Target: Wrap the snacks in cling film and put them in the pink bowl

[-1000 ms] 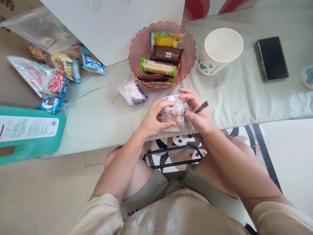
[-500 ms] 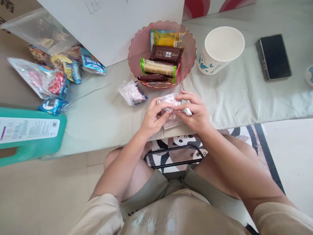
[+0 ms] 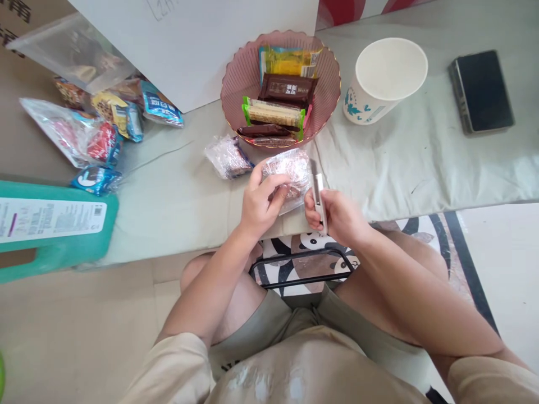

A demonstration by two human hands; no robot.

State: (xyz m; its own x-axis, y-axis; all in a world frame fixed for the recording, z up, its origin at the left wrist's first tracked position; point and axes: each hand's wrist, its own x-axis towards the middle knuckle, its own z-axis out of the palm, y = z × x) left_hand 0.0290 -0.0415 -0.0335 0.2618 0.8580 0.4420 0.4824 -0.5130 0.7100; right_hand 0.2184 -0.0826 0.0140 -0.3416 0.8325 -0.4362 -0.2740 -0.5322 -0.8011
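Observation:
A clear plastic packet with crinkled, shiny film is gripped by its left side in my left hand. What lies inside it is hard to make out. My right hand is closed around a pale utility knife, whose dark blade end points up and away from me, close to the packet's right edge. Just beyond both hands stands a pink ribbed bowl holding several wrapped snack bars. A crumpled clear wrapper with a dark blue part lies left of the packet on the cloth.
To the right of the bowl are a white paper cup and a black-screened device. Several snack bags lie at the left, near a green jug. Behind the bowl rises a white board. The table's cloth edge runs above my knees.
My right hand has let go of the packet and drawn back slightly, turning the utility knife upright in its grip. My left hand keeps hold of the packet.

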